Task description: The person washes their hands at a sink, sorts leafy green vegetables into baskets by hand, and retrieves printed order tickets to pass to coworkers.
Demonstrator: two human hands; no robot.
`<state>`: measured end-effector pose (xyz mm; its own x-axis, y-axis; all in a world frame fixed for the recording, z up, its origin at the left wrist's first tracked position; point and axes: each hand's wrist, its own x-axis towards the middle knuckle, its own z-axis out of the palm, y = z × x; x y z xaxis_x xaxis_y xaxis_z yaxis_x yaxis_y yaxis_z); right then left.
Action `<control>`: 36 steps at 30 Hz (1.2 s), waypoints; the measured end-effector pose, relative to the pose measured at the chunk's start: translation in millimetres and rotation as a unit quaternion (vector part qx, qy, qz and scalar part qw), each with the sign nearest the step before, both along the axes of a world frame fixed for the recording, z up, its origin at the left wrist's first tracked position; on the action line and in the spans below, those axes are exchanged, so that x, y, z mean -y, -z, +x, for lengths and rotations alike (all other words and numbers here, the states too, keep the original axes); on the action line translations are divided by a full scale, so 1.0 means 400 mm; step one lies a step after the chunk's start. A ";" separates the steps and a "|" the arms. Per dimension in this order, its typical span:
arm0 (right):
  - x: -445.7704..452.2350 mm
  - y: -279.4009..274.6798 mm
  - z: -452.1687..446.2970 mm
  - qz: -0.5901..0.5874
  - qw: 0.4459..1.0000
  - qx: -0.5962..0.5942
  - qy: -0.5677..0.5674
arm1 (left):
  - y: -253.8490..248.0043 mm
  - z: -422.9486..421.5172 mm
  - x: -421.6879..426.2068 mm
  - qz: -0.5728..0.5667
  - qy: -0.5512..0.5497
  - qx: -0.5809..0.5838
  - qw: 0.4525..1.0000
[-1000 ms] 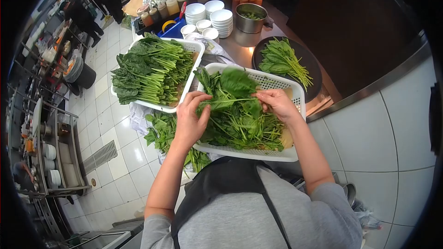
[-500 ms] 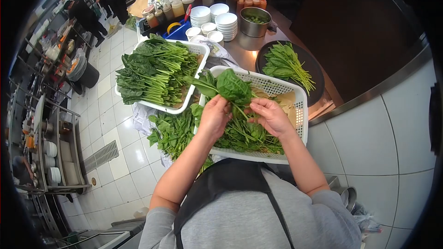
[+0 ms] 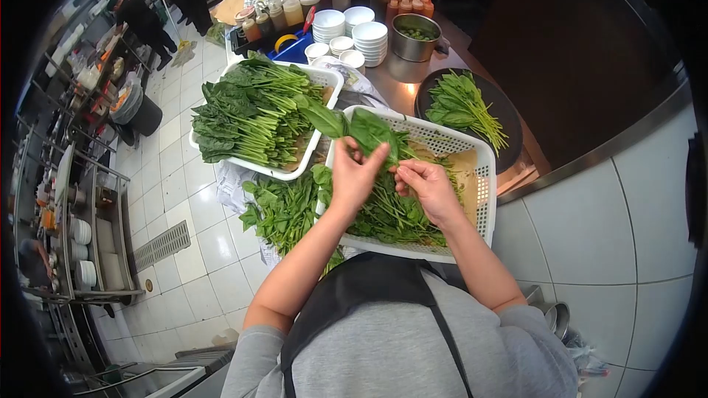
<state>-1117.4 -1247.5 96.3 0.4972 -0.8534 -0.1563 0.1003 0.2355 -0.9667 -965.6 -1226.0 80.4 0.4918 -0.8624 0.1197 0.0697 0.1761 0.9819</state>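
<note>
My left hand (image 3: 355, 177) is closed around a few spinach leaves (image 3: 371, 131) above a white perforated basket (image 3: 485, 177). Close beside it, my right hand (image 3: 428, 190) pinches at the lower end of the same spinach, its thumb and forefinger together; the exact bit between the fingertips is hard to make out. Loose spinach with stems (image 3: 394, 210) lies in the basket under both hands. To the left, a white tray (image 3: 333, 96) holds a thick layer of spinach (image 3: 254, 114), stems pointing right.
More greens (image 3: 284, 210) lie on plastic left of the basket. A round black tray (image 3: 509, 121) bears a spinach bunch (image 3: 464, 107). Behind stand stacked white bowls (image 3: 369, 43), a metal pot (image 3: 415, 37) and sauce bottles (image 3: 291, 11). Co-workers (image 3: 140, 22) stand at the far left.
My right hand's fingers have closed into a tighter pinch, nearer my left hand. The held leaves have turned slightly. The whole view has shifted a little.
</note>
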 end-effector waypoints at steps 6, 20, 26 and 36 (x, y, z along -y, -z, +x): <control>0.026 0.007 -0.054 0.047 0.998 0.039 -0.003 | 0.037 0.108 0.017 0.055 -0.028 0.009 0.998; 0.047 -0.024 0.081 -0.020 1.000 -0.005 -0.023 | -0.025 0.018 -0.048 0.021 0.042 0.399 0.916; 0.068 0.003 0.073 0.125 0.990 0.058 -0.028 | -0.050 0.024 -0.069 0.067 0.070 0.395 0.914; 0.077 0.020 0.039 0.146 0.980 0.055 -0.121 | -0.046 0.079 -0.001 0.059 0.076 -0.118 0.988</control>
